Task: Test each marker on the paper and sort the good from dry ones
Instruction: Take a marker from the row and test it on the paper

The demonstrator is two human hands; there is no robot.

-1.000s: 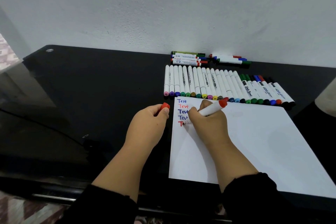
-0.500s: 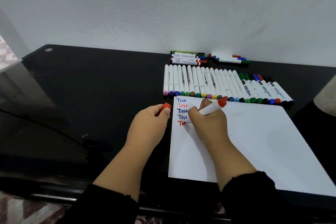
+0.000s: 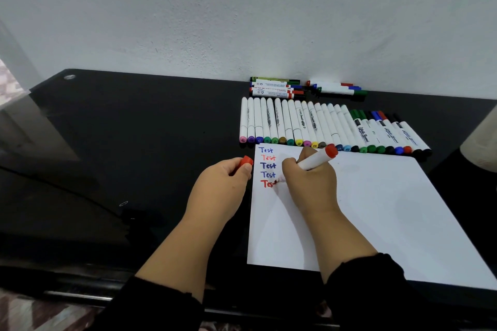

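My right hand (image 3: pixel 312 183) grips a white marker with a red end (image 3: pixel 318 158), its tip down on the white paper (image 3: pixel 376 209). The tip is writing a fifth word in red, which reads "Tes" with a stroke after it; above it stand "Test" lines in blue, red and dark blue. Left of the paper, my left hand (image 3: pixel 217 191) pinches the red cap (image 3: pixel 246 161). A long row of capped markers (image 3: pixel 322 129) lies just beyond the paper. Two small groups of markers (image 3: pixel 277 87) (image 3: pixel 337 88) lie by the wall.
The paper and markers rest on a black glossy table (image 3: pixel 134 142) against a white wall. A pale rounded object (image 3: pixel 481 148) stands at the right edge. A small clip (image 3: pixel 123 203) and a dark cable lie on the table's left part.
The red word has grown from "T" to "Tes" as my right hand shifted slightly right along the line. My left hand kept still with the cap.
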